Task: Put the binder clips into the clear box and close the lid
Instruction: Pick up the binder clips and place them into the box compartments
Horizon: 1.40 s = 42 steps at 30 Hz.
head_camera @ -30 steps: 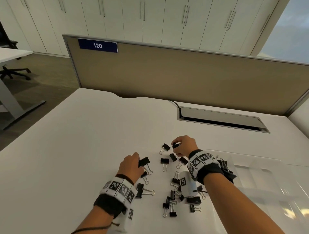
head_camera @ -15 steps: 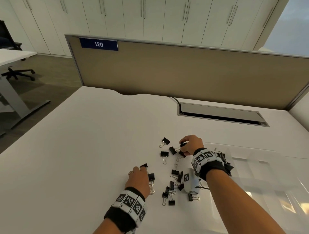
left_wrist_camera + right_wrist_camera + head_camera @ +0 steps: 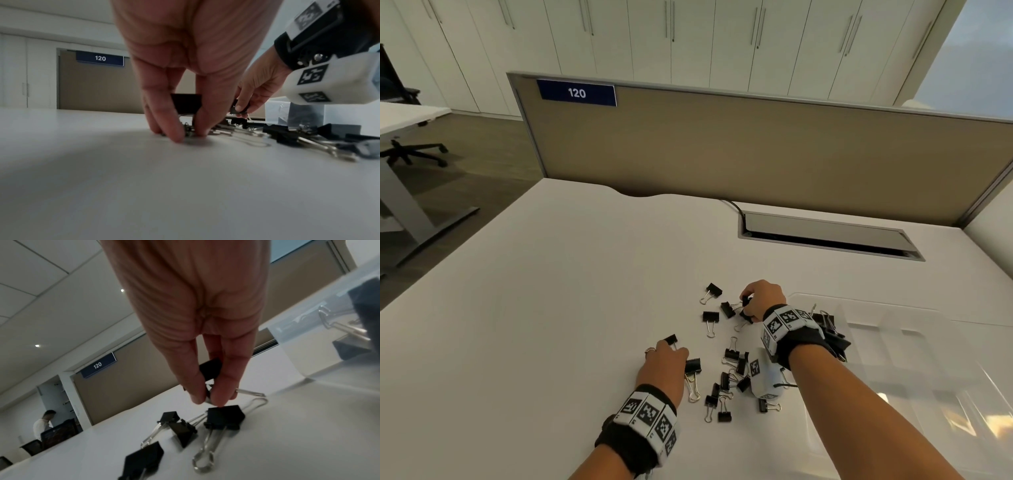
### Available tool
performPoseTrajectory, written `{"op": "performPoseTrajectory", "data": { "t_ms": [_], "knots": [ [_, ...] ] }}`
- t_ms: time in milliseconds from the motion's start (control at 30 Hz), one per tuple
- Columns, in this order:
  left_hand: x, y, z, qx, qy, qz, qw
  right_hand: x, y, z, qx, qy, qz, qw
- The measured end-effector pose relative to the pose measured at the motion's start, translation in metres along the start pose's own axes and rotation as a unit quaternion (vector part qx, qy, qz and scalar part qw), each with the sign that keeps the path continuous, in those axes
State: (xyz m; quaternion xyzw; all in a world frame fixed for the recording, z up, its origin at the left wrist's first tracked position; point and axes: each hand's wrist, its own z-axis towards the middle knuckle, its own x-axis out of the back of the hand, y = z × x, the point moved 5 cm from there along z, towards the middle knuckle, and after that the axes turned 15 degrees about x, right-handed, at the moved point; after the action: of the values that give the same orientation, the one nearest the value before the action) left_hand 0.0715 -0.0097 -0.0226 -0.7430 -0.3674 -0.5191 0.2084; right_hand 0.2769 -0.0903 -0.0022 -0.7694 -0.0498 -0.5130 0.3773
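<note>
Several black binder clips lie scattered on the white desk. My left hand is low on the desk and pinches one clip between thumb and fingers, its wire handles touching the desk. Another clip lies beside that hand. Further back, my right hand pinches a clip just above others. The clear box stands right of my right wrist with its top open and some clips inside it.
A tan partition with a "120" sign closes the desk's far side. A cable slot is set into the desk behind the box. The desk's left edge drops to the floor, where another desk and chair stand.
My left hand has come down to the desk with its clip, slightly nearer to me. The right hand has stayed at the far clips, pinching one.
</note>
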Motion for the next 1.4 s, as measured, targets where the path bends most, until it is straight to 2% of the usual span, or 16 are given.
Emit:
{"op": "performPoseTrajectory", "data": {
  "t_ms": [333,500,600,767,900,1100,1400],
  "knots": [
    [0.011,-0.007,0.008,-0.01,-0.004,-0.019,1.0,0.032,-0.01,-0.01,0.059,0.03,0.073,0.995],
    [0.045,-0.005,-0.004,-0.016,0.003,-0.044,0.999,0.075,-0.021,-0.036,0.099,0.031,0.111,0.988],
    [0.076,0.016,-0.021,-0.057,0.029,-0.072,0.995,0.1,-0.019,-0.06,0.113,0.015,0.097,0.989],
    [0.098,0.087,-0.05,-0.179,0.051,-0.123,0.975,0.108,0.011,-0.111,0.07,-0.108,-0.009,0.992],
    [0.08,0.146,-0.072,-0.254,0.02,-0.107,0.961,0.087,0.046,-0.148,0.008,-0.173,-0.036,0.984],
    [0.028,0.189,-0.086,-0.276,-0.043,-0.022,0.96,0.064,0.075,-0.17,-0.043,-0.163,0.001,0.986],
    [0.006,0.196,-0.096,-0.295,-0.059,-0.016,0.954,0.068,0.084,-0.181,-0.059,-0.129,0.027,0.99]
  ]
}}
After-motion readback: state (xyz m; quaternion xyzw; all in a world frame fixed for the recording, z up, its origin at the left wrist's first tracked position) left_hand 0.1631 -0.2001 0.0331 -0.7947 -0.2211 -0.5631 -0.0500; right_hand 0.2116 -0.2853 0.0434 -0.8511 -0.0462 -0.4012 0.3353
